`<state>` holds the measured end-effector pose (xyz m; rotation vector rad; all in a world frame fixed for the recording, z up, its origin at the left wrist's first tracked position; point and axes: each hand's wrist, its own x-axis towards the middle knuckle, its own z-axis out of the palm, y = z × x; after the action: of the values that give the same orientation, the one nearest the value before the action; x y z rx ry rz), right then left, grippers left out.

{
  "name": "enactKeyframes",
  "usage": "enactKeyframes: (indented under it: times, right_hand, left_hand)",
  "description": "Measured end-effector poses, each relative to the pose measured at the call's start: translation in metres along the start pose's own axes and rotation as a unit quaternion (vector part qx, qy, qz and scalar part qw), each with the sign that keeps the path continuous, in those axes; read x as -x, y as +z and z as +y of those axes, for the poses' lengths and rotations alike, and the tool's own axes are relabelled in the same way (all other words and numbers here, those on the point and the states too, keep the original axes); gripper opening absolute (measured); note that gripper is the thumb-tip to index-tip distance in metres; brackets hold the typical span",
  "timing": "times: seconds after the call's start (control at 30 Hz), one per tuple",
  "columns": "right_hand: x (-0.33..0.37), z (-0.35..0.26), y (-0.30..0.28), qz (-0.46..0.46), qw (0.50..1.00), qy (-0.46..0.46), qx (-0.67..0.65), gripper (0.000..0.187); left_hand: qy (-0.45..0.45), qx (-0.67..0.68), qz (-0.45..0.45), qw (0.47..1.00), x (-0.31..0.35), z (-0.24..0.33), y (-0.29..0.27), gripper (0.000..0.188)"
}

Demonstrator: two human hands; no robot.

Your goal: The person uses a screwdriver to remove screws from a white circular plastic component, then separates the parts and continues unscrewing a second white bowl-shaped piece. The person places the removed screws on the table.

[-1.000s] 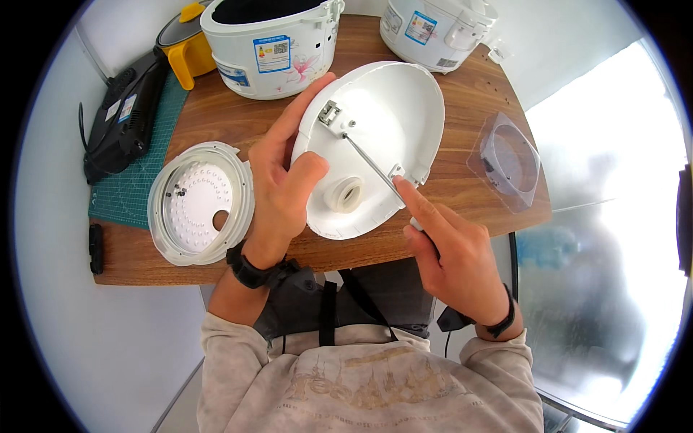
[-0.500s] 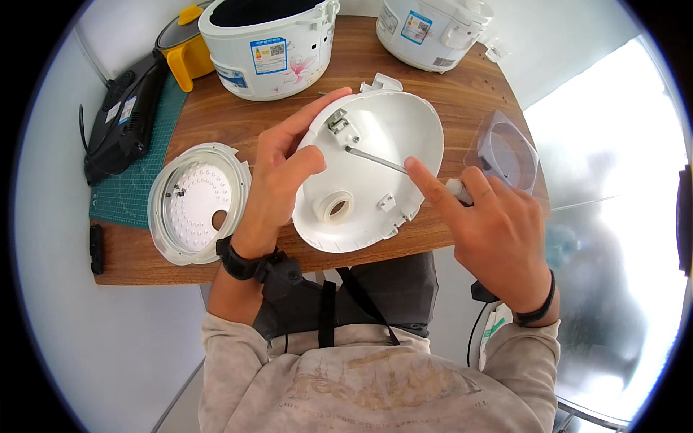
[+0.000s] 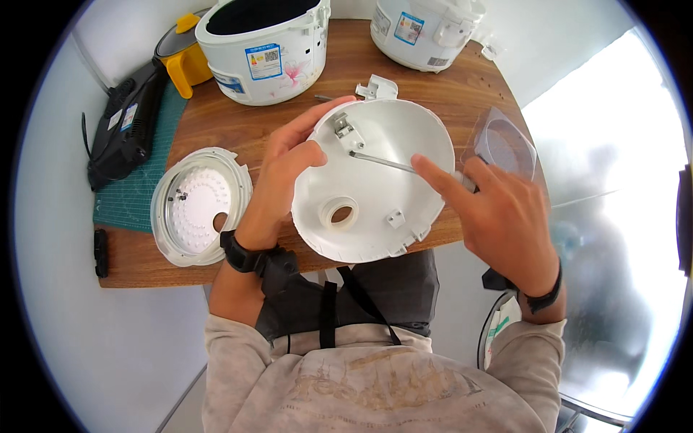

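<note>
My left hand (image 3: 283,167) grips the upper left rim of a white rice cooker lid shell (image 3: 390,166), thumb inside and fingers behind it. The shell's hollow side faces me, tilted up over the table's front part. A metal hinge bracket (image 3: 342,127) sits inside near my thumb. My right hand (image 3: 498,216) is closed around a screwdriver (image 3: 385,162), its index finger stretched along the shaft. The tip lies just below the small white post beside the bracket; I cannot tell if it touches the shell. Most of the screwdriver's handle is hidden in my palm.
A round inner lid plate (image 3: 196,209) lies at the left on the wooden table (image 3: 433,101). Behind stand a rice cooker body (image 3: 289,61), another cooker (image 3: 426,36) and a yellow pot (image 3: 186,61). A black device (image 3: 126,130) rests on the green mat (image 3: 119,206); a clear plastic piece (image 3: 505,148) lies right.
The lid shell has shifted slightly right and down in view, its hollow side turned more toward me. My right hand and the screwdriver have moved a little right and down with it.
</note>
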<state>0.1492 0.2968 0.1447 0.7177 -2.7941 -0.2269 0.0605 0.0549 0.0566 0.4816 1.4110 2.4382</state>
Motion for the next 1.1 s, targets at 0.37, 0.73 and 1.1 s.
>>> enactKeyframes:
  times: [0.37,0.73,1.1]
  right_hand:
    - [0.033,-0.054,0.059,-0.067,0.602,0.269,-0.749,0.044]
    - [0.023,-0.076,0.075,-0.049,0.556,0.253,-0.790,0.046]
    - [0.014,-0.081,0.075,-0.028,0.625,0.267,-0.733,0.045]
  left_hand:
    - [-0.022,0.026,0.040,0.999,-0.013,-0.022,-0.013,0.060]
    - [0.026,0.015,0.060,0.998,-0.014,-0.022,-0.015,0.062]
    - [0.035,0.011,0.058,0.998,-0.012,-0.020,-0.014,0.063]
